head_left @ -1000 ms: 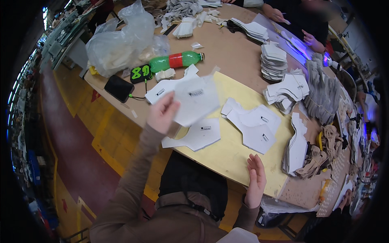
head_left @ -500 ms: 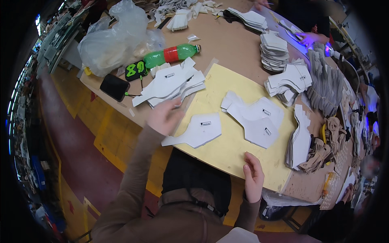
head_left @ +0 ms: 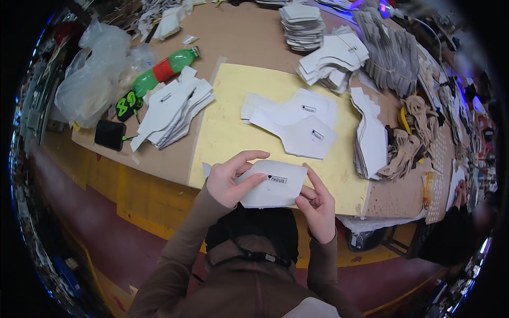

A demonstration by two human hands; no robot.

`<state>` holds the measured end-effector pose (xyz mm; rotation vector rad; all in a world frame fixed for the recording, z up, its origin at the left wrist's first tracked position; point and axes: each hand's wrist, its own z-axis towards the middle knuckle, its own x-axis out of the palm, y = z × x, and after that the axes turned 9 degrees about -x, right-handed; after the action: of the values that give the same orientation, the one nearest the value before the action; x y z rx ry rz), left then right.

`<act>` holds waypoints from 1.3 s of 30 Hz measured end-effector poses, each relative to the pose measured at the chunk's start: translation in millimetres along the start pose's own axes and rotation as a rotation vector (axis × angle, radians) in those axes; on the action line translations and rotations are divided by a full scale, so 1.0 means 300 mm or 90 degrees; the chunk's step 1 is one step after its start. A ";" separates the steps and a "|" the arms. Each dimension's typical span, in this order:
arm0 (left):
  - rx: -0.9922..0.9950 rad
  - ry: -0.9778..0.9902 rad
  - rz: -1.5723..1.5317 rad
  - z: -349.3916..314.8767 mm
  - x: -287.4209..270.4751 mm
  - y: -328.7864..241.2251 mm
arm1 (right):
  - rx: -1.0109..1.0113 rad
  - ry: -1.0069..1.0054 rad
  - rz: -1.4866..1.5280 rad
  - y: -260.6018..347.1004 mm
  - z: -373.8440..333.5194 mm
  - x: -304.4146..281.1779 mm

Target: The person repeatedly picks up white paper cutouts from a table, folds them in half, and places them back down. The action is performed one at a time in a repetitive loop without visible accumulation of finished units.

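Observation:
A white cut piece point(head_left: 273, 192) with a small dark printed label is held up between my two hands at the table's near edge. My left hand point(head_left: 231, 179) is closed on its left part, with the thumb lying across the face. At the right edge, my right hand point(head_left: 317, 205) pinches the piece between thumb and fingers. Just beyond, on a yellow sheet point(head_left: 222, 108), two similar white pieces point(head_left: 302, 135) lie partly overlapped. A loose pile of such white pieces point(head_left: 168, 108) rests to the left of the sheet.
Left of the sheet are a green bottle point(head_left: 177, 59) with a red label, a clear plastic bag point(head_left: 90, 79) and a black phone point(head_left: 110, 134). White stacks point(head_left: 303, 26), grey bundles point(head_left: 389, 53) and tan strap bundles point(head_left: 419, 122) crowd the right. Another person's hand point(head_left: 460, 192) shows far right.
Both hands have come together on the single white piece that lay at the sheet's near left, and it is now lifted. The whole view has shifted.

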<state>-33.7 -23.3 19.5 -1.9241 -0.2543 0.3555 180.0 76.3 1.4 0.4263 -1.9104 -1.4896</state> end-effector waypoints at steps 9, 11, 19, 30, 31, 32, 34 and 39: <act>-0.070 0.103 -0.015 -0.034 0.102 -0.097 | -0.045 -0.107 0.031 0.046 -0.045 -0.027; -0.107 0.098 -0.047 -0.039 0.118 -0.090 | -0.042 -0.102 0.015 0.049 -0.050 -0.034; -0.078 0.083 -0.077 -0.033 0.162 -0.077 | -0.018 -0.096 -0.011 0.055 -0.040 -0.031; -0.080 0.094 -0.085 -0.022 0.170 -0.069 | -0.004 -0.119 -0.001 0.033 -0.036 -0.033; -0.081 0.094 -0.086 -0.020 0.169 -0.070 | 0.002 -0.119 -0.004 0.031 -0.035 -0.032; -0.086 0.097 -0.085 -0.019 0.168 -0.070 | 0.002 -0.119 -0.007 0.029 -0.034 -0.032; -0.079 0.092 -0.063 -0.017 0.165 -0.071 | 0.004 -0.118 -0.009 0.024 -0.033 -0.031; -0.040 0.025 0.055 -0.016 0.145 -0.046 | 0.026 -0.099 -0.050 0.001 -0.023 -0.037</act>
<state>8.4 -7.5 28.7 -2.0060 -0.1587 0.3693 192.8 78.4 -0.9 0.4177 -2.0689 -1.5771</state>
